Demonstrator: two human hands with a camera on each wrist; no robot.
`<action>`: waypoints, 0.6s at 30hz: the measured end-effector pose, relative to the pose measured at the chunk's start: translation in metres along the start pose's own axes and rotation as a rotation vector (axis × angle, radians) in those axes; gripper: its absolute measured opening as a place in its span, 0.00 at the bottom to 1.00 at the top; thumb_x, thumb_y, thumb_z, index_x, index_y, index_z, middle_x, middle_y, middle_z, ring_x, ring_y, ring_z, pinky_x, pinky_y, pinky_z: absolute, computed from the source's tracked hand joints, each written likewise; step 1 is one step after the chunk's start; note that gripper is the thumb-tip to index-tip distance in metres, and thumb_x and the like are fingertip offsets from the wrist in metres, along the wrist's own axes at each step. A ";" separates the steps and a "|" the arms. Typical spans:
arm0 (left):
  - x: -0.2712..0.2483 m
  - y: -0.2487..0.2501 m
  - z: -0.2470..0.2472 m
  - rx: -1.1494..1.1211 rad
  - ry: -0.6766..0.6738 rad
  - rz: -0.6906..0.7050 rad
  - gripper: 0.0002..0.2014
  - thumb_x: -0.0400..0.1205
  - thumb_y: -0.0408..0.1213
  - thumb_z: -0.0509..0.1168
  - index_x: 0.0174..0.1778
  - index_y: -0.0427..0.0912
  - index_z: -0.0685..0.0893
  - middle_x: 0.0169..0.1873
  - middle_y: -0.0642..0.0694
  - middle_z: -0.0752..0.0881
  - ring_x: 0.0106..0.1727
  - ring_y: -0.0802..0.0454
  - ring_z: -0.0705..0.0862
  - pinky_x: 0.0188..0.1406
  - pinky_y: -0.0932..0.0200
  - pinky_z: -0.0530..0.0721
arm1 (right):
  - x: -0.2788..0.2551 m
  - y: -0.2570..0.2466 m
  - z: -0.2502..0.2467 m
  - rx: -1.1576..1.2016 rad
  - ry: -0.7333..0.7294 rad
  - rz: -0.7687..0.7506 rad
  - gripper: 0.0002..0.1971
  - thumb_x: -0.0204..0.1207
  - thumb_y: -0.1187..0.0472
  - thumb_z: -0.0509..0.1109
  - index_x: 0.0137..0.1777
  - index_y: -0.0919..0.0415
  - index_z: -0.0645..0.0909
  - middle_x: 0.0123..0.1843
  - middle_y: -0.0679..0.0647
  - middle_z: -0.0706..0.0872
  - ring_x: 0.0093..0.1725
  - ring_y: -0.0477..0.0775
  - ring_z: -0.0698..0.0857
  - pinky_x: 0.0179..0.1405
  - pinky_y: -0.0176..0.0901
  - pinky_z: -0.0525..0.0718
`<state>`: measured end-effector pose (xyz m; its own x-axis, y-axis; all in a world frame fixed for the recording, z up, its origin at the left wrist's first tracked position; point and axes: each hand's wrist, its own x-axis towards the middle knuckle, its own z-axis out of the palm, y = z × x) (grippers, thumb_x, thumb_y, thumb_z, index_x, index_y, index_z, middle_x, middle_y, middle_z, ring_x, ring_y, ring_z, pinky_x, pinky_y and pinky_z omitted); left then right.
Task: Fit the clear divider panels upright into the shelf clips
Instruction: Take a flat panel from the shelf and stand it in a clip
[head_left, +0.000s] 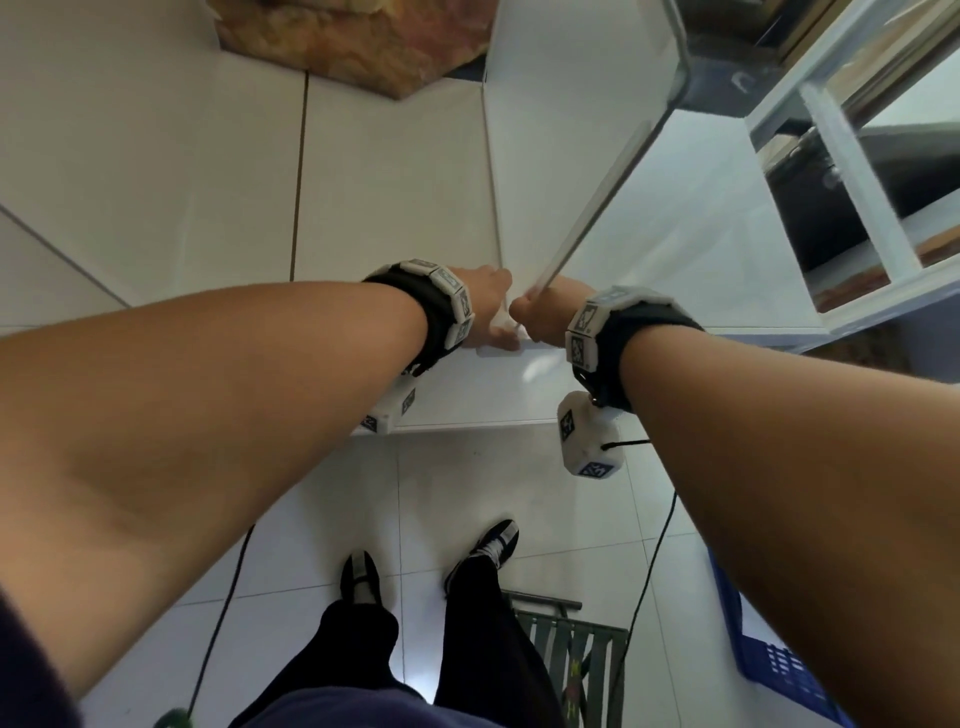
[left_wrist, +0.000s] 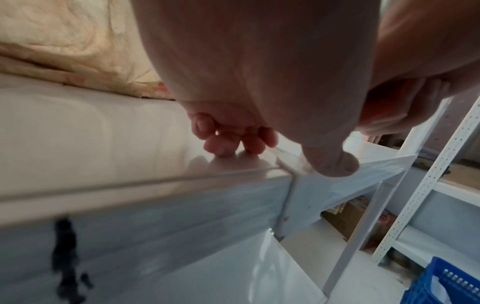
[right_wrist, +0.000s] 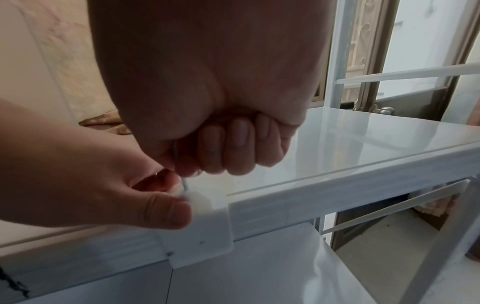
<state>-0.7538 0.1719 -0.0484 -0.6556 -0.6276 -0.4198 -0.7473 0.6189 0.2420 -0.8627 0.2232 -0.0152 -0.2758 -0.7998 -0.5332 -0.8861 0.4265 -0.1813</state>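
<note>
A clear divider panel stands upright on the white shelf, running from the back to the front edge. My right hand grips its near lower end in a fist; in the right wrist view the right hand has its fingers curled over the panel's thin edge, just above a white shelf clip on the front rail. My left hand holds that clip, thumb against its front. In the left wrist view its fingertips rest on the shelf top behind the clip.
A brown patterned bundle lies at the shelf's back. A white perforated rack stands to the right. Below on the tiled floor are a blue crate, a green slatted stool, hanging cables and my feet.
</note>
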 end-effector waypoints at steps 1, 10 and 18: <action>0.001 0.000 -0.001 -0.003 -0.014 -0.005 0.34 0.75 0.62 0.68 0.68 0.42 0.72 0.61 0.44 0.80 0.44 0.43 0.80 0.40 0.52 0.77 | 0.000 0.000 0.000 0.021 -0.003 0.005 0.14 0.84 0.58 0.59 0.61 0.64 0.81 0.55 0.59 0.84 0.50 0.57 0.81 0.48 0.47 0.77; 0.006 -0.006 0.007 0.007 -0.003 0.031 0.35 0.75 0.64 0.65 0.70 0.42 0.71 0.65 0.44 0.77 0.50 0.42 0.79 0.43 0.50 0.74 | 0.009 0.007 0.005 0.032 -0.076 0.012 0.11 0.80 0.54 0.63 0.37 0.56 0.77 0.33 0.50 0.76 0.39 0.56 0.78 0.28 0.39 0.71; 0.010 -0.019 -0.001 0.013 -0.026 0.081 0.20 0.78 0.57 0.69 0.46 0.44 0.71 0.45 0.45 0.81 0.41 0.44 0.78 0.39 0.53 0.73 | 0.007 0.027 -0.002 0.169 -0.169 -0.044 0.08 0.74 0.65 0.65 0.35 0.55 0.78 0.38 0.54 0.84 0.32 0.50 0.79 0.28 0.36 0.76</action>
<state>-0.7458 0.1534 -0.0560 -0.7109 -0.5629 -0.4217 -0.6903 0.6732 0.2651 -0.8897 0.2285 -0.0221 -0.1596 -0.7435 -0.6495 -0.8172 0.4686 -0.3355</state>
